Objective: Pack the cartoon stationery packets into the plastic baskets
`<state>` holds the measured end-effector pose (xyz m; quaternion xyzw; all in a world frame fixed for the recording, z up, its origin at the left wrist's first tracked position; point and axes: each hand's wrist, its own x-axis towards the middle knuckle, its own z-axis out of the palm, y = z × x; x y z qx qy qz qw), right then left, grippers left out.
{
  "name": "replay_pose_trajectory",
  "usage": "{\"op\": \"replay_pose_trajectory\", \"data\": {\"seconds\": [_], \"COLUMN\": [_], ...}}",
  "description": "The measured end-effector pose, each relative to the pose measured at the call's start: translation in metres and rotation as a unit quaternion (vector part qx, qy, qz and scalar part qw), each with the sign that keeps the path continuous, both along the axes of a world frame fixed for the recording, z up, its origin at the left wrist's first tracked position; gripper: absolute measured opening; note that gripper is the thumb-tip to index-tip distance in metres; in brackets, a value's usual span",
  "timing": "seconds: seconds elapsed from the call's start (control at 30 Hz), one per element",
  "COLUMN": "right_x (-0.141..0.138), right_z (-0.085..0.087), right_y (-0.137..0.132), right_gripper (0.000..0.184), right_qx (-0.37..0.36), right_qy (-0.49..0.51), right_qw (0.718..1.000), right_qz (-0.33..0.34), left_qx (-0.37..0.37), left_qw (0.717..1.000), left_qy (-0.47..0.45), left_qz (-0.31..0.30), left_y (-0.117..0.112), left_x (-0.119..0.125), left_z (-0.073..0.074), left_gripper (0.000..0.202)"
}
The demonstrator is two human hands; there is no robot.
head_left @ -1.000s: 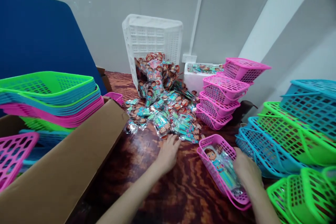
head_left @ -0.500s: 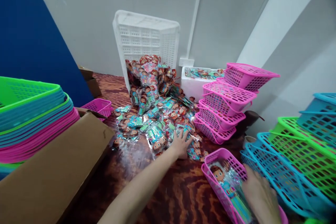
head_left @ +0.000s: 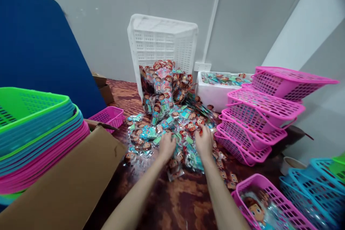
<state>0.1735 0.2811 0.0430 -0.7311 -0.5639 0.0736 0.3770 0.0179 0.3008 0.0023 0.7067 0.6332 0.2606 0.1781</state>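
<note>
A heap of clear plastic packets (head_left: 151, 133), printed with cartoon figures in turquoise and brown, spreads over the table. My left hand (head_left: 167, 146) is in the front of the heap, fingers curled in on a packet by its fingertips. Just to its right, my right hand (head_left: 204, 143) reaches onto the packets with thumb and fingers apart, the fingertips partly hidden. A pink basket (head_left: 272, 187) at the lower right holds a larger packet with a cartoon figure (head_left: 256, 211); neither hand touches it.
A white crate (head_left: 163, 39) lies tipped behind the heap, packets spilling out. Beside it stands a white box (head_left: 212, 91) of packets. Pink baskets (head_left: 250, 134) are stacked at right, blue ones (head_left: 309, 187) nearer. At left are a cardboard box (head_left: 70, 176) and nested baskets (head_left: 40, 140).
My right hand has left the pink basket and moved left onto the heap. My left hand has drawn its spread fingers in. The view has turned slightly left.
</note>
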Motion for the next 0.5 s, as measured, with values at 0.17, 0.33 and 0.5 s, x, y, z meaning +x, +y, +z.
{"op": "replay_pose_trajectory", "data": {"seconds": [0.17, 0.33, 0.5], "right_x": [0.023, 0.034, 0.019], "right_z": [-0.001, -0.031, -0.045], "right_y": [0.117, 0.165, 0.162], "right_gripper": [0.041, 0.085, 0.099], "right_qx": [-0.095, -0.166, -0.177], "right_qy": [0.004, 0.004, -0.013], "right_qw": [0.995, 0.985, 0.984], "right_qz": [0.012, 0.036, 0.010], "left_qx": [-0.035, -0.097, -0.128], "left_qw": [0.998, 0.984, 0.934], "left_qy": [-0.039, -0.127, -0.322], "left_qz": [0.034, 0.074, 0.092], "left_y": [0.043, 0.093, 0.117], "left_x": [0.000, 0.016, 0.023], "left_z": [-0.007, -0.022, -0.036], "left_gripper": [0.024, 0.038, 0.054]}}
